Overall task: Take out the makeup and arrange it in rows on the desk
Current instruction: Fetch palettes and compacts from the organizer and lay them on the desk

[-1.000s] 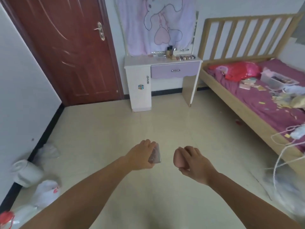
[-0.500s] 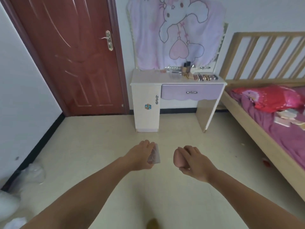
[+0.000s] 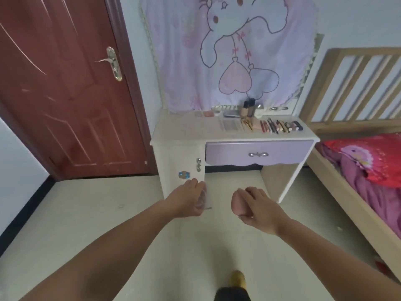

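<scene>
My left hand [image 3: 186,198] is closed around a small flat clear case with a pinkish pattern [image 3: 202,197], held upright. My right hand [image 3: 258,208] grips a pink makeup sponge [image 3: 237,204]. Both hands are held out in front of me, below the white desk [image 3: 184,131] with a lilac drawer [image 3: 258,153]. On the desktop a row of lipsticks and pencils [image 3: 280,126] lies at the right, with a flat palette [image 3: 230,126] beside it. Foundation bottles [image 3: 248,107] and small compacts [image 3: 204,114] stand along the back.
A brown door [image 3: 65,88] is to the left of the desk. A pink cartoon cloth [image 3: 227,51] hangs over the mirror behind it. A wooden bed [image 3: 325,177] with purple bedding and a red pillow [image 3: 368,155] is on the right. My foot [image 3: 237,279] shows on the tiled floor.
The desk has come much closer and now fills the middle of the view. My hands keep the same hold on the case and the sponge.
</scene>
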`<action>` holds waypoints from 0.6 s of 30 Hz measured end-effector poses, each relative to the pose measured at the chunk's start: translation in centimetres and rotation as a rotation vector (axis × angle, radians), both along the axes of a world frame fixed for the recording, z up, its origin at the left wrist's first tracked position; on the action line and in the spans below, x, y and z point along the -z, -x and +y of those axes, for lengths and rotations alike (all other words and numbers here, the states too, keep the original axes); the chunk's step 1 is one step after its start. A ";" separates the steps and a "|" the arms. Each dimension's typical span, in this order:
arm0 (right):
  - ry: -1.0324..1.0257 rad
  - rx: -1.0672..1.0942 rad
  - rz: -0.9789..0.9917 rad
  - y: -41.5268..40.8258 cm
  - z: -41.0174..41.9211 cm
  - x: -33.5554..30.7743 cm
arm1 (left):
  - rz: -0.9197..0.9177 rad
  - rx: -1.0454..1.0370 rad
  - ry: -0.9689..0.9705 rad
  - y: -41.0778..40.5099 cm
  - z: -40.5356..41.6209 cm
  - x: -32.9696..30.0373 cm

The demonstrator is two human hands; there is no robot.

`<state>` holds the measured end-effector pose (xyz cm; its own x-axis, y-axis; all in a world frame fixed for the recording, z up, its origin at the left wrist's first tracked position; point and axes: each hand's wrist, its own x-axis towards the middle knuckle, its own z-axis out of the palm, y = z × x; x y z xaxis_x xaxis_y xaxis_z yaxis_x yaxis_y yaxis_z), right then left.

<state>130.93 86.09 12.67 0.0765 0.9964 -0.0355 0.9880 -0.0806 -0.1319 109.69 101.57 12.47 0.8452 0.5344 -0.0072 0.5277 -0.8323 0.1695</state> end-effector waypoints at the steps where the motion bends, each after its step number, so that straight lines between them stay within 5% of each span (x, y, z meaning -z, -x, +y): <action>1: 0.006 -0.006 -0.004 -1.6 2.4 0.4 | -0.004 -0.003 0.016 -1.6 2.3 0.4; 18: 0.076 -0.122 0.029 -20.6 42.7 1.5 | 0.064 -0.159 0.129 -20.0 38.5 2.8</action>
